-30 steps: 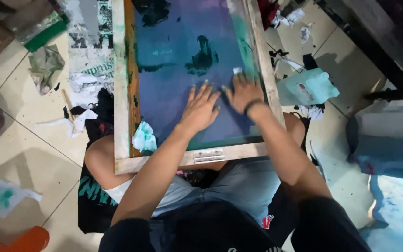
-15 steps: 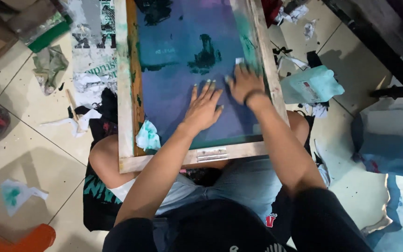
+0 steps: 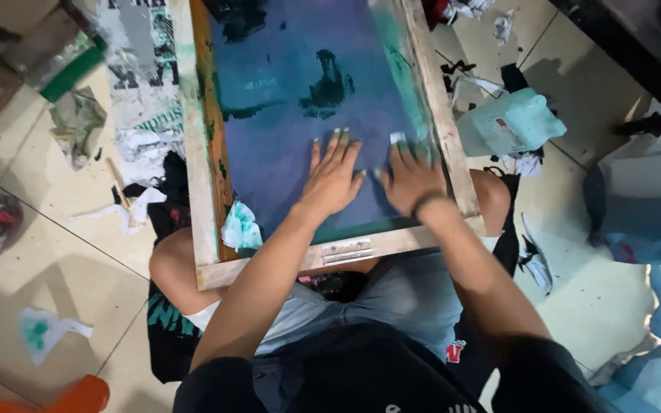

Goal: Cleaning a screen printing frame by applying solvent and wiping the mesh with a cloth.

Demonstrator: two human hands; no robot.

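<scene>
Left hand: left hand (image 3: 333, 177) lies flat and open, fingers spread, palm pressed on the purple-blue mesh of the screen-printing frame (image 3: 206, 191); it grips nothing, and its fingertips carry green stain.
Right hand: right hand (image 3: 411, 177) is also open and flat on the mesh just beside the left, close to the frame's right rail; a small pale scrap (image 3: 397, 138) sits at its fingertips, and whether it is pinched or only touched cannot be told; a dark band circles the wrist.
Frame position: the wooden frame rests across the seated person's knees, near edge toward the body, far edge out of view at the top.
Why so held: flat palms on the near half of the mesh seem to steady the frame on the lap and press the mesh down.
Mesh: dark ink blots (image 3: 329, 80) mark its middle and top; green stain runs along the rails.
Rag: a crumpled green-white rag (image 3: 240, 227) lies in the frame's near left corner.
Container: a pale green plastic jug (image 3: 508, 124) lies on its side on the floor beyond the frame's right rail; its contents cannot be seen.
Floor: tiled floor (image 3: 55, 252) carries crumpled paper scraps (image 3: 43, 330) and printed sheets (image 3: 141, 69) off the left rail.
</scene>
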